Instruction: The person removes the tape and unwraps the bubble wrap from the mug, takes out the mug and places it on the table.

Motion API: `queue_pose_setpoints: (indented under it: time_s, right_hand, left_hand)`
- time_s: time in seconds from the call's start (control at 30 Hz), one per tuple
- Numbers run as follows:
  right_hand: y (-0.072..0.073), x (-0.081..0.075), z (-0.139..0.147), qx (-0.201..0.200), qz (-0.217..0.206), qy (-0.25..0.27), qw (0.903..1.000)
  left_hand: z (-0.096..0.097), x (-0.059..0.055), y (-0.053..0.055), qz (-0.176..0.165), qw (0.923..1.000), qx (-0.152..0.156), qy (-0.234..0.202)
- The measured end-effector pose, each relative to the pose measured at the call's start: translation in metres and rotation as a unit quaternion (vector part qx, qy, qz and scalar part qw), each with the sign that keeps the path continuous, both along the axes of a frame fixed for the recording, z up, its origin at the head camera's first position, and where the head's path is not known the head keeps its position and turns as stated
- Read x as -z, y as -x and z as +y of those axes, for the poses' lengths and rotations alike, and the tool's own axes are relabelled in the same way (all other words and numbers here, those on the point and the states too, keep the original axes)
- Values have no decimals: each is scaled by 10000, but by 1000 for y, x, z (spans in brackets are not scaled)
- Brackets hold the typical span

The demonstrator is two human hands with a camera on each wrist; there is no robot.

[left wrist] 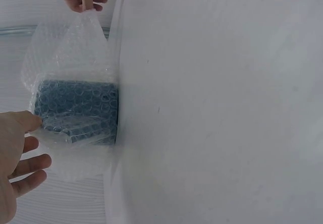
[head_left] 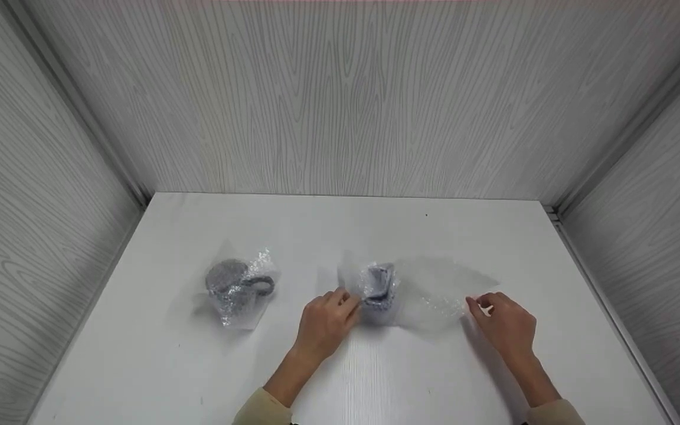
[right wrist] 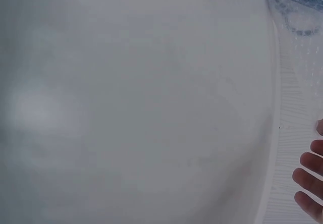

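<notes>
A blue, cup-like thing [head_left: 379, 285] lies at the middle of the table inside a sheet of bubble wrap [head_left: 434, 292]. The wrist camera on the left shows the blue thing [left wrist: 75, 108] through the bubbles, with folds of film over its near side. My left hand [head_left: 327, 321] pinches the wrap close beside the blue thing, its other fingers spread apart. At the far right end of the sheet, my right hand [head_left: 506, 324] pinches the edge between thumb and forefinger and draws it out sideways. Only some right fingers [right wrist: 308, 181] show in the right wrist view.
To the left on the white table [head_left: 139, 360] stands a dark grey mug [head_left: 228, 277] wrapped in bubble wrap, its handle pointing right. Pale wood-grain panels [head_left: 346, 100] enclose the table at the back and on both sides.
</notes>
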State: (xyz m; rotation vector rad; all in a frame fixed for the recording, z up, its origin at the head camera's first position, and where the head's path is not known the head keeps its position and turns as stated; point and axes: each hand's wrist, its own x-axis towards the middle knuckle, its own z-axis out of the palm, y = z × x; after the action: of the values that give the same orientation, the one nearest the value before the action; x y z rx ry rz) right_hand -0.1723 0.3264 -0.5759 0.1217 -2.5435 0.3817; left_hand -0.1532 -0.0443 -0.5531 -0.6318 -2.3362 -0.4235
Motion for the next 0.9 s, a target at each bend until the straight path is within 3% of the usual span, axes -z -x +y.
queue_pose_setpoints:
  time_s: [0.27,0.57,0.9]
  right_hand:
    - [-2,-1,1,119,-149,8,9998]
    - [-9,-13,-4,-150,747,-185,9969]
    - [-12,-43,-15,-419,1622,-164,9857]
  left_hand:
    - [0,-1,0,-44,10000,-18,-27]
    - [0,-1,0,-66,10000,-31,30]
    - [1,-1,0,-39,10000,-10,13]
